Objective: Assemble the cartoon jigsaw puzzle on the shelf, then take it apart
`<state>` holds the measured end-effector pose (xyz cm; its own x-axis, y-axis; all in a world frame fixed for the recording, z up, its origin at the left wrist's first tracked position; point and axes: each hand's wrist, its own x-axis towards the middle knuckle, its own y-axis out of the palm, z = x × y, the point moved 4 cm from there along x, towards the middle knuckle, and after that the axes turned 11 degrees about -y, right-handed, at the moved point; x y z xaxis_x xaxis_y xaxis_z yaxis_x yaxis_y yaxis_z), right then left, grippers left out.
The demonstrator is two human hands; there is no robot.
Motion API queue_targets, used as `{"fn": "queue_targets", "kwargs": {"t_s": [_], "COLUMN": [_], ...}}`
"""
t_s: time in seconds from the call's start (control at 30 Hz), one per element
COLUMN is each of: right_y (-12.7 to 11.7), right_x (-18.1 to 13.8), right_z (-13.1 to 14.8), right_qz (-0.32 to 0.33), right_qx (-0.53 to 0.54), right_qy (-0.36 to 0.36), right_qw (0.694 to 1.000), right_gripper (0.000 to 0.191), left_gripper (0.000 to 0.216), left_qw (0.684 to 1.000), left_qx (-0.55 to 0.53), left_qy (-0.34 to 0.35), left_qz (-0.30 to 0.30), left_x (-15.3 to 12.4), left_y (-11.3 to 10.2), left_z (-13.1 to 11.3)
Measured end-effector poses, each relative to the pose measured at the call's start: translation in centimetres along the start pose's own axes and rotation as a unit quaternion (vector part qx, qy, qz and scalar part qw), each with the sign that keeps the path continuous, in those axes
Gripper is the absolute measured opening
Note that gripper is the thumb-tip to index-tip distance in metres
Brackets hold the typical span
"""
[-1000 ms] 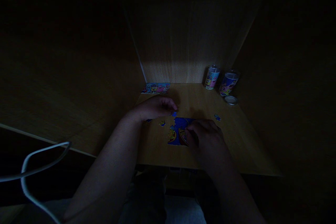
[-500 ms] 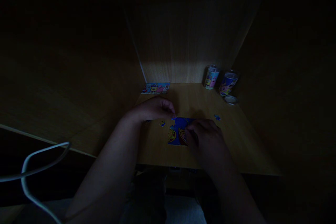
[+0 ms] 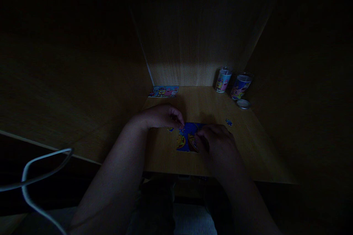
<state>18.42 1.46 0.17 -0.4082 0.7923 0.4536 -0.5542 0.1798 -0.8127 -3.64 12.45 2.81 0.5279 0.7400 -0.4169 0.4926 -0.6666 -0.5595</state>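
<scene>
A partly joined jigsaw puzzle (image 3: 190, 128), deep blue with yellow and brown shapes, lies flat on the wooden desk. At its upper left corner, my left hand (image 3: 168, 115) pinches a small puzzle piece, mostly hidden by the fingertips. My right hand (image 3: 216, 137) rests curled over the puzzle's right side, thumb and fingers pressed on it and covering that part. One loose puzzle piece (image 3: 170, 129) lies just left of the puzzle, partly under my left hand. Another loose piece (image 3: 228, 122) lies farther right, beyond my right hand. The scene is very dim.
A finished-looking cartoon picture puzzle (image 3: 164, 91) lies at the back left. Two cartoon-printed cans (image 3: 223, 81) (image 3: 240, 87) stand at the back right, beside a round lid (image 3: 243, 104). Wooden panels enclose the desk (image 3: 165, 159). A white cable (image 3: 26, 176) loops at lower left.
My left hand has shifted slightly down and toward the puzzle's corner, now covering more of the loose piece on the left. My right hand has stayed nearly still on the puzzle.
</scene>
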Motion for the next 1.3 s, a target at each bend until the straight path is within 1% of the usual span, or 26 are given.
{"fn": "queue_targets", "kwargs": {"t_s": [0.47,0.7,0.93,1.07,1.17,1.3], "right_y": [0.12,0.2,0.1,0.2,0.13,-0.09], "right_x": [0.04,0.03,0.0,-0.01,0.01,0.09], "right_z": [-0.17,-0.17,-0.11,-0.19,-0.11,0.14], "right_qz": [0.006,0.002,-0.004,-0.006,-0.002,0.004], "right_qx": [0.004,0.008,0.002,0.007,0.005,0.003], "right_qy": [0.004,-0.003,0.001,-0.006,0.001,0.011], "right_qw": [1.0,1.0,1.0,1.0,1.0,1.0], "right_gripper": [0.016,0.017,0.017,0.018,0.019,0.018], "left_gripper": [0.014,0.015,0.012,0.017,0.022,0.022], "left_qw": [1.0,1.0,1.0,1.0,1.0,0.999], "left_qx": [0.015,0.018,0.006,0.002,-0.007,-0.006], "left_qy": [-0.016,-0.024,-0.016,-0.005,0.01,0.025], "left_qz": [-0.017,-0.008,0.005,0.013,0.0,-0.025], "left_x": [0.17,0.34,0.21,0.27,0.31,0.17], "left_y": [0.25,0.33,0.34,0.36,0.3,0.08], "left_z": [-0.14,-0.17,-0.07,0.17,0.18,-0.05]}}
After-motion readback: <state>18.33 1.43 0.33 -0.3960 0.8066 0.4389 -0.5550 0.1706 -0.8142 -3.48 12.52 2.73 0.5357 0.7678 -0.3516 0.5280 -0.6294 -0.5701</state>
